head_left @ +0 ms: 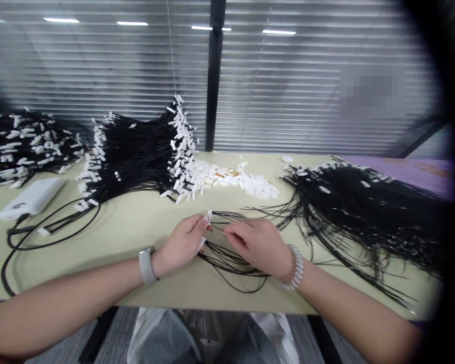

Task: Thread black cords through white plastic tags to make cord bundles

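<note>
Near the table's middle, my left hand (184, 240) is closed, its thumb and fingers pinching a small white connector (210, 217). A second white piece (200, 244) shows at its lower fingers. Thin black wires (227, 251) run rightward from there, passing below my right hand (258, 245). That hand is also closed, thumb and forefinger pinched at a thin black wire (220, 232) just right of the connector. The exact wire end between the right fingertips is too small to make out.
Loose white connectors (256, 185) are heaped behind my hands. Black cables with white ends (136, 151) are stacked left of the heap, another pile (26, 144) lies farther left. A white power bank (32, 198) has a cable attached. Bare-ended black wires (364, 212) cover the right side.
</note>
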Demonstrator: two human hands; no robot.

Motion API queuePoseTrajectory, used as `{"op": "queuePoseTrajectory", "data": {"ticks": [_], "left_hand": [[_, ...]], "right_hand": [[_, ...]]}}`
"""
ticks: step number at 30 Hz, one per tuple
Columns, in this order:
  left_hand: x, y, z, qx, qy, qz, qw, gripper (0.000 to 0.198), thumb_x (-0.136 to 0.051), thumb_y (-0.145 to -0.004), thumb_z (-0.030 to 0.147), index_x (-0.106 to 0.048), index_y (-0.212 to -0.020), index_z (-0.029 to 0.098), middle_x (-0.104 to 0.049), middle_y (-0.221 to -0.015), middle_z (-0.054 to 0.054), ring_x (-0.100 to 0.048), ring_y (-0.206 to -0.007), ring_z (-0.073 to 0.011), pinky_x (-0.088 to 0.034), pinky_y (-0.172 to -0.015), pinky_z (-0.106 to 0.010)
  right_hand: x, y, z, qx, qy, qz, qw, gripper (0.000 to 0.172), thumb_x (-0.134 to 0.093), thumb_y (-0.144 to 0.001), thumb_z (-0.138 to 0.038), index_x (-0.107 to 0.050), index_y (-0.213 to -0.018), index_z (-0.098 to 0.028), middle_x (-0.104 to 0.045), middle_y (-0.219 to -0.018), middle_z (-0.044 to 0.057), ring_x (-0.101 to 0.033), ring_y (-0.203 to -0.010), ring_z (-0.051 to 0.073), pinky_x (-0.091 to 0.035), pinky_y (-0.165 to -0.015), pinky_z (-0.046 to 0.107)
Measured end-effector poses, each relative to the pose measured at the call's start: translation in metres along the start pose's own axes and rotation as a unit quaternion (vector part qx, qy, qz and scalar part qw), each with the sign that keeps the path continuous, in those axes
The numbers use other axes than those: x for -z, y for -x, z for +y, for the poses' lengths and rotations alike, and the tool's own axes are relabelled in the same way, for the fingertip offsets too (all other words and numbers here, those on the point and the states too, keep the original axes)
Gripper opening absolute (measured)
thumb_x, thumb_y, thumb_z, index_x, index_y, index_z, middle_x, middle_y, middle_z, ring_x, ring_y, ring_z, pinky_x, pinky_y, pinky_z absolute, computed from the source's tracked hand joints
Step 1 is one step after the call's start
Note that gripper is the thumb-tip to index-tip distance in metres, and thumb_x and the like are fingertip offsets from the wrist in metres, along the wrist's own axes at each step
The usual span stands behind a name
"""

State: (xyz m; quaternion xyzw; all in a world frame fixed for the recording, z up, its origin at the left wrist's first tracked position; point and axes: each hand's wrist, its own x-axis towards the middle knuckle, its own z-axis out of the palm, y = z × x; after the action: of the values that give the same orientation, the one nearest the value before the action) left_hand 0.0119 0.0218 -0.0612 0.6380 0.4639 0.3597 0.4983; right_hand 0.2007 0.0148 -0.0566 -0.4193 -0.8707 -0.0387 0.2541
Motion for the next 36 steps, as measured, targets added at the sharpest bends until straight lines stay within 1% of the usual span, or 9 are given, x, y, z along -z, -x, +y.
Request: {"op": "queuePoseTrajectory", "data": {"ticks": [7, 14, 21, 24, 27, 29, 31, 33, 36], "left_hand": [[0.0, -0.001, -0.002, 0.001, -0.021, -0.019, 1.0, 0.038, -0.033, -0.086, 0.05, -0.049, -0.075, 0.017, -0.037, -0.05, 0.004, -0.04, -0.041, -0.0091, -0.038, -0.04, -0.02], [0.0, 0.001, -0.007, -0.007, -0.062, -0.031, 0.998, 0.038, -0.031, -0.087, 0.049, -0.049, -0.076, 0.017, -0.041, -0.051, 0.003, -0.044, -0.042, -0.0099, -0.039, -0.041, -0.02], [-0.001, 0.001, -0.007, -0.01, -0.058, -0.035, 0.998, 0.038, -0.032, -0.087, 0.048, -0.05, -0.076, 0.017, -0.041, -0.051, 0.003, -0.044, -0.043, -0.0101, -0.039, -0.041, -0.02], [0.0, -0.001, -0.002, -0.012, -0.027, -0.022, 0.999, 0.037, -0.034, -0.087, 0.048, -0.05, -0.076, 0.016, -0.04, -0.051, 0.004, -0.042, -0.042, -0.0091, -0.038, -0.04, -0.019], [0.001, -0.005, -0.001, 0.001, -0.007, 0.028, 1.0, 0.038, -0.036, -0.086, 0.049, -0.051, -0.078, 0.016, -0.04, -0.048, 0.004, -0.04, -0.039, -0.0087, -0.034, -0.037, -0.018], [0.002, -0.008, -0.003, 0.023, 0.017, 0.072, 0.997, 0.039, -0.037, -0.085, 0.052, -0.053, -0.081, 0.016, -0.041, -0.048, 0.003, -0.042, -0.04, -0.0096, -0.035, -0.036, -0.018], [0.003, -0.011, -0.005, 0.038, 0.048, 0.107, 0.992, 0.04, -0.039, -0.083, 0.054, -0.054, -0.083, 0.016, -0.045, -0.052, 0.002, -0.045, -0.044, -0.0108, -0.04, -0.037, -0.02], [0.004, -0.012, -0.008, 0.034, 0.062, 0.126, 0.989, 0.04, -0.04, -0.083, 0.054, -0.054, -0.084, 0.016, -0.048, -0.057, 0.0, -0.047, -0.045, -0.0111, -0.041, -0.037, -0.02], [0.005, -0.014, -0.01, 0.009, 0.043, 0.134, 0.99, 0.039, -0.04, -0.083, 0.052, -0.054, -0.083, 0.016, -0.052, -0.061, -0.001, -0.046, -0.043, -0.0099, -0.039, -0.037, -0.019]], "right_hand": [[0.0, 0.001, 0.001, -0.009, -0.004, 0.021, 1.0, 0.022, -0.041, -0.088, -0.027, -0.061, -0.082, -0.021, -0.06, -0.064, -0.001, -0.055, -0.06, 0.009, -0.032, -0.058, 0.023], [-0.001, 0.001, -0.001, 0.031, 0.028, 0.029, 0.999, 0.027, -0.039, -0.089, -0.028, -0.062, -0.079, -0.018, -0.058, -0.06, 0.001, -0.053, -0.058, 0.01, -0.032, -0.057, 0.024], [-0.004, 0.001, -0.002, 0.067, 0.04, 0.041, 0.996, 0.021, -0.042, -0.087, -0.023, -0.062, -0.08, -0.019, -0.059, -0.061, -0.001, -0.053, -0.058, 0.011, -0.032, -0.056, 0.026], [0.001, -0.002, 0.001, 0.046, 0.008, 0.045, 0.998, 0.017, -0.044, -0.087, -0.023, -0.06, -0.088, -0.019, -0.061, -0.07, 0.0, -0.054, -0.064, 0.011, -0.036, -0.062, 0.024], [0.012, -0.005, 0.005, 0.034, -0.027, 0.107, 0.993, 0.017, -0.049, -0.083, -0.022, -0.058, -0.096, -0.016, -0.061, -0.091, 0.005, -0.053, -0.083, 0.014, -0.039, -0.074, 0.026], [0.019, -0.006, 0.007, 0.036, -0.039, 0.141, 0.989, 0.014, -0.051, -0.082, -0.022, -0.059, -0.089, -0.014, -0.058, -0.092, 0.007, -0.05, -0.086, 0.015, -0.039, -0.076, 0.027], [0.023, -0.005, 0.007, 0.042, -0.036, 0.115, 0.992, 0.014, -0.05, -0.082, -0.023, -0.057, -0.075, -0.014, -0.055, -0.078, 0.005, -0.048, -0.076, 0.013, -0.037, -0.07, 0.026], [0.024, -0.004, 0.006, 0.053, -0.02, 0.053, 0.997, 0.024, -0.047, -0.084, -0.026, -0.051, -0.063, -0.015, -0.049, -0.065, 0.002, -0.044, -0.066, 0.011, -0.034, -0.064, 0.026], [0.022, -0.002, 0.002, 0.069, 0.009, -0.03, 0.997, 0.034, -0.041, -0.087, -0.033, -0.047, -0.058, -0.016, -0.045, -0.058, 0.0, -0.039, -0.06, 0.01, -0.029, -0.059, 0.026]]}}
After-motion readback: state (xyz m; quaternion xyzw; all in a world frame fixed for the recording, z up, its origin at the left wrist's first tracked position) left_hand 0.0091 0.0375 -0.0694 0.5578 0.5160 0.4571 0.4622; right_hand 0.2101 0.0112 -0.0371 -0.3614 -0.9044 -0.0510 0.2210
